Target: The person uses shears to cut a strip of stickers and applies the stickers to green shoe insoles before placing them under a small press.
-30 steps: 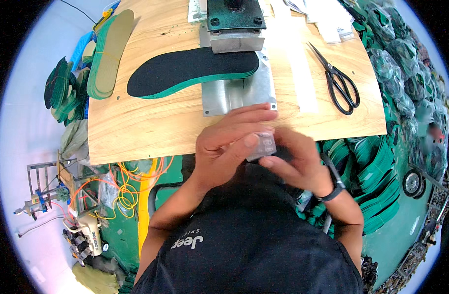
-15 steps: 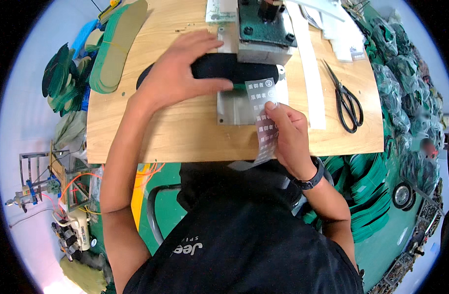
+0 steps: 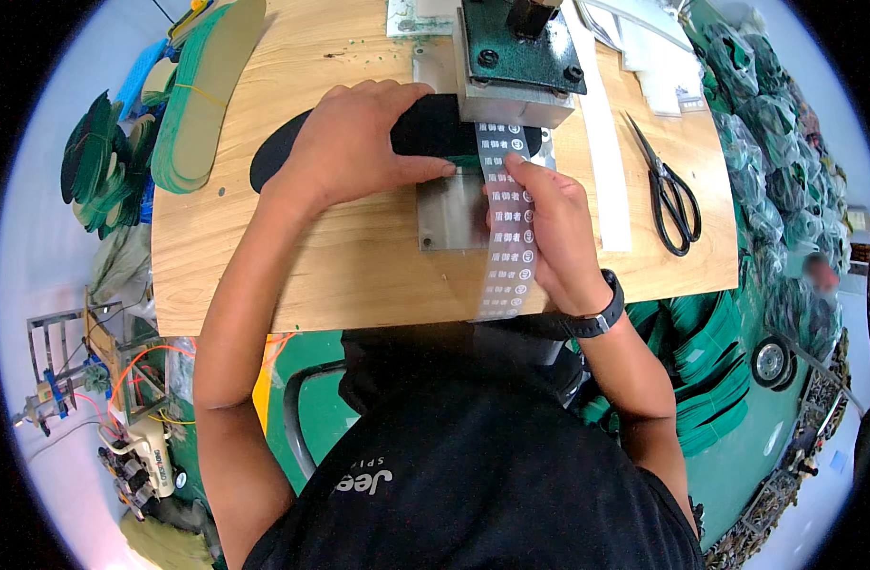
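A black shoe insole point(image 3: 425, 128) lies flat on the wooden table point(image 3: 359, 256), with one end under the green metal press point(image 3: 516, 57). The left hand point(image 3: 359, 147) lies on top of the insole with its fingers spread flat, pressing it down. A long clear strip of small labels point(image 3: 507, 223) runs from the press down over the grey metal plate point(image 3: 451, 214). The right hand point(image 3: 554, 233) holds this strip with its fingers. Black scissors point(image 3: 670, 195) lie well apart on the right. A stack of green insoles point(image 3: 202, 95) sits at the far left
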The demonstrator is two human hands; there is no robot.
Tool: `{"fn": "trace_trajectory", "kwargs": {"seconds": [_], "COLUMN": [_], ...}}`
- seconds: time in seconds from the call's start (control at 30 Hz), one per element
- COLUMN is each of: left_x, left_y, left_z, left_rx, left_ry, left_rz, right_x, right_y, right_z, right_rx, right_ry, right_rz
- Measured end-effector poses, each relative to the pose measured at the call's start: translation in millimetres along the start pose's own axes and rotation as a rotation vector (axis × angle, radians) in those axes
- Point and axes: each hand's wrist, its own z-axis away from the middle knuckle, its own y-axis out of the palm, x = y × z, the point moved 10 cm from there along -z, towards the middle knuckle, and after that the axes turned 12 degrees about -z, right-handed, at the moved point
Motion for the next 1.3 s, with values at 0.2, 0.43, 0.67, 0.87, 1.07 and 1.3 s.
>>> {"fn": "trace_trajectory", "kwargs": {"seconds": [0.2, 0.43, 0.67, 0.87, 1.07, 1.3], "left_x": [3.2, -1.8, 1.1, 2.2, 3.0, 1.5], "left_y": [2.7, 1.8, 4.4, 6.5, 8.3, -3.8], "left_z": [-0.8, 1.9, 0.2, -1.2, -1.2, 5.2], "left_rx": [-0.003, -0.059, -0.046, -0.019, 0.016, -0.114], "left_ry": [0.001, 0.080, 0.067, 0.067, 0.046, 0.082], "left_rz": [-0.007, -0.039, -0.041, -0.018, -0.004, 0.081], "right_x": [3.1, 3.0, 3.2, 0.8, 0.3, 2.1], "right_y": [1.2, -0.4, 1.0, -1.1, -4.3, -1.5], "right_z": [2.1, -1.3, -3.6, -3.3, -3.3, -0.2], "right_rx": [-0.028, -0.033, -0.002, -0.025, -0.054, -0.044], "right_ry": [-0.041, -0.074, -0.096, -0.084, -0.089, -0.084], "right_rz": [-0.021, -0.013, -0.028, -0.030, -0.011, -0.027]}}
